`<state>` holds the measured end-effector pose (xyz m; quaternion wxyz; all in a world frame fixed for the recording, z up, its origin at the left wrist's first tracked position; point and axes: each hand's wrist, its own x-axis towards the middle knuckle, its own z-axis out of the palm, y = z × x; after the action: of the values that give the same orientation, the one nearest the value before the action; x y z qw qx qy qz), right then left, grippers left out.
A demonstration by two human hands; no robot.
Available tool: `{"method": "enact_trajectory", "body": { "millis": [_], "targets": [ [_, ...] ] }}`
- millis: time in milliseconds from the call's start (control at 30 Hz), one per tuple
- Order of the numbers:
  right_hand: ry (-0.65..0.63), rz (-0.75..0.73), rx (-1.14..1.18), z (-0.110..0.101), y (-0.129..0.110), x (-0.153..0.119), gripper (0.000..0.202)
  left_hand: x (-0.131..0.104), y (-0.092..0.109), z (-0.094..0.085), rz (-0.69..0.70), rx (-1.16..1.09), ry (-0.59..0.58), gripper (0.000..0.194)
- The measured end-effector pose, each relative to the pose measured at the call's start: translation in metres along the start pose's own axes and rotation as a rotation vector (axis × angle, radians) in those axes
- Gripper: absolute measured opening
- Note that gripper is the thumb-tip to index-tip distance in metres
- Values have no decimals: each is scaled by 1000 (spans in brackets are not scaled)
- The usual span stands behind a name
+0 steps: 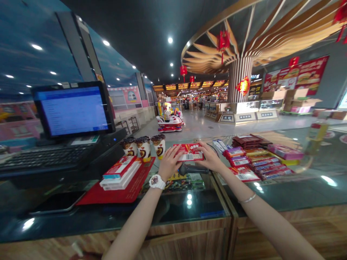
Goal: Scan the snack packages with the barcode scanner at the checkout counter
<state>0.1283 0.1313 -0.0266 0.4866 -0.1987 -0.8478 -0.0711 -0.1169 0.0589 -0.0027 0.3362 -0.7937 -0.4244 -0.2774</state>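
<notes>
A flat red snack box [190,151] with a white barcode panel is held level above the glass counter, between my two hands. My left hand [169,162], with a white watch on the wrist, grips its left end. Its right end is in my right hand [209,157]; that wrist wears a thin bangle. Just below the box lies a black handheld device [194,169], probably a barcode scanner, partly hidden by my hands. To the left, a small stack of boxes [121,172], red on top and white beneath, rests on a red mat [132,193].
Three lidded cups [144,148] stand behind the mat. A monitor [74,110], black keyboard [40,155] and dark tablet or phone [58,202] occupy the left. On the right are several wrapped snack bars [273,167], brown packets [248,141] and another red box [244,174].
</notes>
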Motion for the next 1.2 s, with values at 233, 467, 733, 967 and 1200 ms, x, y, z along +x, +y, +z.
{"method": "enact_trajectory", "body": {
  "millis": [233, 467, 733, 967, 1200],
  "targets": [
    [-32, -25, -46, -3, 3, 0, 45, 4, -1, -4, -17, -10, -38, 52],
    [-18, -5, -34, -1, 0, 0, 53, 4, -2, -2, -24, -66, -16, 51],
    [-45, 58, -63, 0, 2, -3, 58, 7, -1, -5, -7, -54, 8, 41],
    [-62, 39, -67, -8, 0, 0, 49, 8, -3, -5, -67, -76, 11, 36],
    [-53, 72, -39, -9, -6, 1, 55, 8, -5, -3, -82, -62, 23, 27]
  ]
}}
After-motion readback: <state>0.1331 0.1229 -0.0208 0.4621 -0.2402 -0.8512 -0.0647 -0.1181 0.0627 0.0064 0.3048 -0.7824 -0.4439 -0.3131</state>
